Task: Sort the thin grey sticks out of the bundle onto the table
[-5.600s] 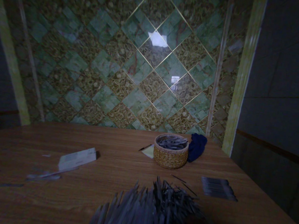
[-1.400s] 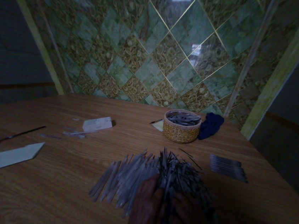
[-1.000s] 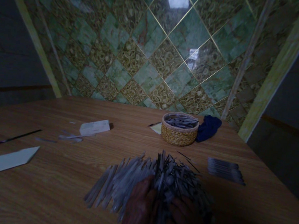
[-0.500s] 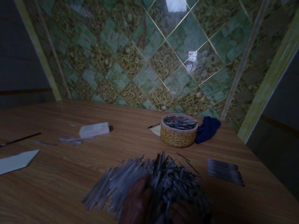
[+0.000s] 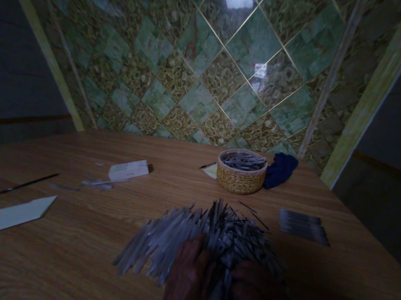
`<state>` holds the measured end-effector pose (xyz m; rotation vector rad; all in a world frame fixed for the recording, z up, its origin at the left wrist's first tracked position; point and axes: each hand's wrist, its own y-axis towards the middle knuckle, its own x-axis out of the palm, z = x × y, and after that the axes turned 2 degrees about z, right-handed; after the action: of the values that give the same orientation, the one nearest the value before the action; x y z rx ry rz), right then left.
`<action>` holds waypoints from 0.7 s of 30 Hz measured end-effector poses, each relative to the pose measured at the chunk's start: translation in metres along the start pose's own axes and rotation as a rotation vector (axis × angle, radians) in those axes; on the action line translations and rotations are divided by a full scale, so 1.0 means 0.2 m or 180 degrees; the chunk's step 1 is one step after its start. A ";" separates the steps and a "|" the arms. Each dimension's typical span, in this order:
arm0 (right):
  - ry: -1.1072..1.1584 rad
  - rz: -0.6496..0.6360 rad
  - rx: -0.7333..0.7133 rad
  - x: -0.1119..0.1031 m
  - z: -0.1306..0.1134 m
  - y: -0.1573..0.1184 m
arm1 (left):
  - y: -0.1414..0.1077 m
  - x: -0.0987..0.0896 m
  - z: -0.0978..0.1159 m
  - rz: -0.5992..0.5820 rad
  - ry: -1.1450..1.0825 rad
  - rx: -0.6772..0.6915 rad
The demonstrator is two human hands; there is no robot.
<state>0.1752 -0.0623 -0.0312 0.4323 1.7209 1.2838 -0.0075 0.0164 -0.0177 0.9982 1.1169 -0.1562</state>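
Observation:
A big heap of thin pen-like sticks [image 5: 166, 237], pale and translucent with black parts, is spread on the wooden table in front of me. The paler ones fan out to the left; darker ones lie jumbled to the right. My left hand [image 5: 189, 273] is closed over the middle of the heap, its fingers curled onto the sticks. To its right, in deep shadow, my right hand [image 5: 254, 282] is bent round sticks at the near side. Some sticks show between the two hands. The fingertips of both are hidden or too dark to make out.
Behind the heap stands a round woven basket [image 5: 240, 180] full of similar sticks, beside a dark blue cloth [image 5: 280, 170]. A neat row of sticks [image 5: 303, 225] lies right. Leftward are a white box [image 5: 128, 169], a pale strip [image 5: 7, 218] and a dark thin stick [image 5: 23, 186].
Both hands have shifted slightly up and to the right within the view, still on the sticks. The whole scene has moved a little as the camera turned. The heap looks nearly the same.

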 end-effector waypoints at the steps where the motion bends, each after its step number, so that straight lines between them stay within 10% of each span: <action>1: 0.0092 0.0068 0.0175 -0.01 0.01 0.00 | 0.00 0.00 0.01 0.0021 -0.0035 -0.0015; 6: 0.0252 -0.0444 0.0612 -0.10 0.03 0.04 | 0.01 -0.03 0.05 0.0003 -0.0156 0.0092; 21: 0.1388 0.0039 0.2612 -0.21 0.06 0.20 | 0.01 -0.02 0.10 -0.0366 -0.0127 0.0203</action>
<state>0.1967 -0.0706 0.0233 0.6538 2.6022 0.6439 0.0043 0.0012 -0.0115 0.9837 1.1391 -0.3046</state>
